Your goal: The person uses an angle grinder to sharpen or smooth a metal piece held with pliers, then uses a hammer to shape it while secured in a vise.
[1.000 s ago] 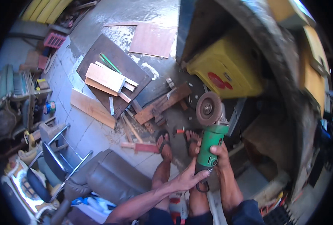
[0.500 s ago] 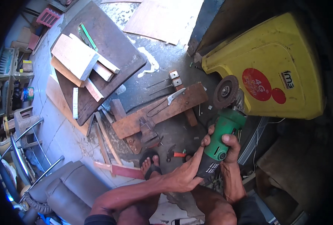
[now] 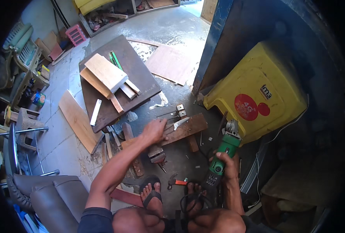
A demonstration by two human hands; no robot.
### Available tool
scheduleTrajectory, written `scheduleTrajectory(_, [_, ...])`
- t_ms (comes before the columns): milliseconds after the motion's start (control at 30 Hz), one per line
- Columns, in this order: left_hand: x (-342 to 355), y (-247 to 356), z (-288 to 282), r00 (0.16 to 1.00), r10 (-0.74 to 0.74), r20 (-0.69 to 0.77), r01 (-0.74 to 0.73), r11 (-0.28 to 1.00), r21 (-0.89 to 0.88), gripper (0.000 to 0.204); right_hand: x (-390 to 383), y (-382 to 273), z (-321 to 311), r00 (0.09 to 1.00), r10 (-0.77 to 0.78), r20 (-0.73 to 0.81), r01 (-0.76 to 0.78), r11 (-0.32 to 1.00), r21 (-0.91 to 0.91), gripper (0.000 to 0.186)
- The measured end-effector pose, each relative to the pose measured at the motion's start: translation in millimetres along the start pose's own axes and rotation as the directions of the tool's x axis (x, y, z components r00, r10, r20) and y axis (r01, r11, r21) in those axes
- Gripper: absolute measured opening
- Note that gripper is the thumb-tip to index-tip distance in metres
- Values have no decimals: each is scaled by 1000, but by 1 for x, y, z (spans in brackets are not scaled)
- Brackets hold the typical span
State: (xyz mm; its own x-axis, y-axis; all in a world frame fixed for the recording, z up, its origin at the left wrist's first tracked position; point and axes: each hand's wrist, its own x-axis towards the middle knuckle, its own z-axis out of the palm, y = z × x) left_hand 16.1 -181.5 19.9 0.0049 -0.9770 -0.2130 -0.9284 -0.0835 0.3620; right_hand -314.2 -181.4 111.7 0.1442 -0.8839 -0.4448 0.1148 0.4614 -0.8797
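In my right hand (image 3: 230, 166) is a green angle grinder (image 3: 228, 146), gripped round its body. Its disc (image 3: 222, 123) is uppermost, seen nearly edge-on, beside the yellow panel. My left hand (image 3: 155, 131) reaches over a brown wooden board (image 3: 197, 123), its fingers bent over the dark wire loop of a small tool. The tool's silver blade-like end (image 3: 181, 123) sticks out to the right of the fingers. A bench vise (image 3: 156, 154) sits just below the hand. Beyond the board are two small metal blocks (image 3: 180, 110) with thin rods.
A low dark table (image 3: 143, 91) at the upper left bears stacked wood pieces (image 3: 104, 72). The yellow panel (image 3: 271, 87) stands at the right. A hammer (image 3: 177, 181) lies between my feet. A cord (image 3: 265, 144) runs along the right, and a grey padded chair (image 3: 60, 202) stands lower left.
My left hand has left the grinder and moved left to the tool on the board. The right hand keeps the grinder, now lower, its disc turned edge-on. The view has tilted up.
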Motion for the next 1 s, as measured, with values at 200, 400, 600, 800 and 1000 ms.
scheduleTrajectory(200, [9,-16,0,991,34,127,-48,993,110,24,-4,8,-7,1000,9,26,-6,993,-120,48])
scheduleTrajectory(400, [-55,12,-34,973,-135,-188,75,952,-298,16,3,21,-19,992,-124,23,124,939,-322,57])
scheduleTrajectory(600, [-153,43,-38,955,-286,-84,188,797,-574,20,-4,20,-1,970,-215,112,236,723,-649,69])
scheduleTrajectory(800, [-157,43,-20,932,-362,14,316,793,-520,23,-11,20,32,977,-85,195,210,516,-830,73])
scheduleTrajectory(1000, [-153,41,-26,900,-420,116,419,759,-499,29,-10,20,56,959,-39,279,273,386,-882,75])
